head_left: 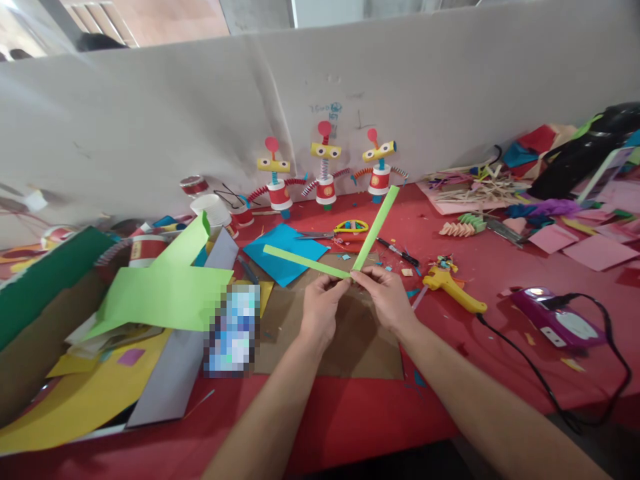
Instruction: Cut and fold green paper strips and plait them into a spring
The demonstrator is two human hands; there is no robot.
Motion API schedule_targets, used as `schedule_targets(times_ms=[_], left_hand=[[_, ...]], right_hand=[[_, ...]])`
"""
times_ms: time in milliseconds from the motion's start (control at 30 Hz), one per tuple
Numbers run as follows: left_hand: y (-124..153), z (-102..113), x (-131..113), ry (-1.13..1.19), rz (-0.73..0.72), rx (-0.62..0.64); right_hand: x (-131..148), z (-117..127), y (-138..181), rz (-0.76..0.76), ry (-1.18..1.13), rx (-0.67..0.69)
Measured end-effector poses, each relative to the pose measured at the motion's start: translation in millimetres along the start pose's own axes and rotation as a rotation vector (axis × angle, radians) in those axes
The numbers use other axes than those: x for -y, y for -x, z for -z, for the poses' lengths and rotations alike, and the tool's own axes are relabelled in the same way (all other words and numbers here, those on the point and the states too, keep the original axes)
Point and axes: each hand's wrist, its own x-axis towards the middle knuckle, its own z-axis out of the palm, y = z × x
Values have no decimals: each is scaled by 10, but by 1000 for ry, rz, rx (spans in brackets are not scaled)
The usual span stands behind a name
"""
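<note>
My left hand [321, 308] and my right hand [385, 293] meet over a brown cardboard sheet [335, 357]. Both pinch light green paper strips where they come together at one corner. One green paper strip [300, 260] reaches out to the left; the other, a second green paper strip [379, 223], points up and to the right. Whether the two are joined at the corner is hidden by my fingertips. A blue paper square [285, 250] lies just beyond my left hand, and a black pen [400, 252] is beyond my right.
Yellow-handled scissors [350, 227] lie behind the strips. A yellow glue gun [457, 288] is at right, its cord near a purple power strip [557, 320]. Three paper-cup robot figures [326, 190] stand against the white partition [200, 120]. Green paper [165, 293] tops a box at left.
</note>
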Motion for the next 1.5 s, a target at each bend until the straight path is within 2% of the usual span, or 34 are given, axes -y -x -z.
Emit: schedule_targets(times_ms=[233,367,500,633,767,933,1500], left_hand=[[-70,42,-22,230,191,-21],[-106,64,-21,323,284,-12],[-59,32,-27,254,181,-10],[-12,4,-35,168,94,44],[-49,42,-34,200,146,81],[-103,89,-1,285,246,39],[-32,45,-87,96,133,58]], right_hand=[[112,-16,-23,-208,-281,21],[144,-18,2,-148,-237,39],[85,-15,18,-25,-14,54],[52,3,-12,-70,-81,11],[95,16,-38,-152,-230,24],[133,12,-39,-199,-218,34],[44,37,-25,-129,-116,71]])
